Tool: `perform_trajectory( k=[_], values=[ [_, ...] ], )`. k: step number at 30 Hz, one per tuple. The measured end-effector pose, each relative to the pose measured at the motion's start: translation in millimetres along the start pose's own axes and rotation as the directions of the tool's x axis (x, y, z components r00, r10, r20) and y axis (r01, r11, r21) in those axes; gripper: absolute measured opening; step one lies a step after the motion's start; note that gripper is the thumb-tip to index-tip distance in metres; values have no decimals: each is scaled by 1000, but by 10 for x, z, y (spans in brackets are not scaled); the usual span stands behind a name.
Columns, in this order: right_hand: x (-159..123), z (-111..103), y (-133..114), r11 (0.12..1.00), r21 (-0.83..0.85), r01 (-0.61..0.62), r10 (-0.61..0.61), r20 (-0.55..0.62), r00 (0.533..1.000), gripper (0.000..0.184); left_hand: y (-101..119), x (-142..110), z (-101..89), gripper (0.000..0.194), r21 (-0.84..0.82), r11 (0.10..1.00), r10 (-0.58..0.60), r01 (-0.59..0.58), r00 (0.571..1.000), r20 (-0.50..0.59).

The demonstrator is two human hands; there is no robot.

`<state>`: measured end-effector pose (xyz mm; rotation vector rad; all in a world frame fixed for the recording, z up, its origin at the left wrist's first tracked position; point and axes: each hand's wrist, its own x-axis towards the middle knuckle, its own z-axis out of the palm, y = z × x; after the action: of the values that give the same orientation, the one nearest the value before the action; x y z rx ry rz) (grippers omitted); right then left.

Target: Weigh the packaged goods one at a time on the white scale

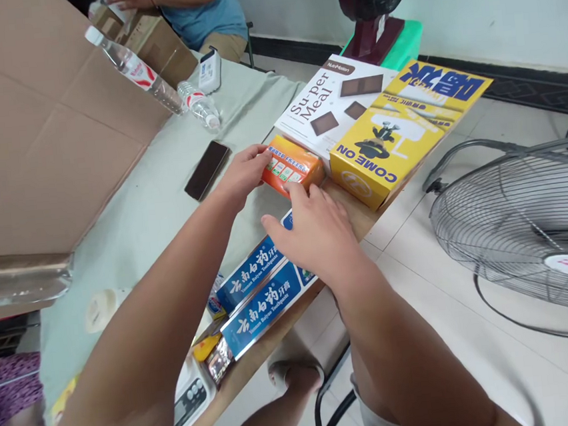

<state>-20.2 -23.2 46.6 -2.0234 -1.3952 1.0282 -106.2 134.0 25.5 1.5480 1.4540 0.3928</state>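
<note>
An orange, glossy-wrapped packet (292, 162) with printed pictures lies at the table's far right, between my two hands. My left hand (245, 173) grips its left end, fingers on the top edge. At its near side are the fingertips of my right hand (316, 230), with the thumb held apart. Against the packet's far side is a white Su-per Meal box (324, 112); a yellow COME ON box (382, 143) lies beside that. Below my right hand, two blue toothpaste boxes (263, 309) lie side by side, partly covered by it.
A dark phone (207, 170) lies left of my left hand. Two plastic bottles (137, 70), a white device (209, 71) and a cardboard box (160, 47) are farther back, near another person (209, 12). A digital scale (194, 399) sits nearby; a fan (527, 236) is at right.
</note>
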Motion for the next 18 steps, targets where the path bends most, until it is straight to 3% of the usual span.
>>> perform_trajectory(
  k=[4,8,10,12,14,16,18],
  values=[
    [-14,-32,25,999,43,5,-5,-7,1000,58,-79,-55,-65,15,31,999,21,-16,986,-165],
    [-69,-78,51,997,68,23,-23,-9,1000,59,-216,-430,-292,24,175,982,0,63,941,-339],
    [-97,-91,58,995,90,45,-43,-21,999,58,-266,-768,-436,29,366,926,-4,94,971,-238],
    [-118,-91,55,992,111,62,-58,-36,998,58,-308,-1155,-551,43,568,822,-41,42,999,-15],
    [-134,-80,40,991,112,66,-62,-31,998,58,-367,-1523,-604,70,687,725,-63,-47,989,135],
    [-150,-59,17,994,98,54,-54,-5,999,60,-459,-1812,-590,98,761,638,-74,-116,975,211],
    [-164,-27,-2,995,88,46,-47,7,999,63,-578,-1988,-537,111,805,567,-64,-172,966,252]
  ],
)
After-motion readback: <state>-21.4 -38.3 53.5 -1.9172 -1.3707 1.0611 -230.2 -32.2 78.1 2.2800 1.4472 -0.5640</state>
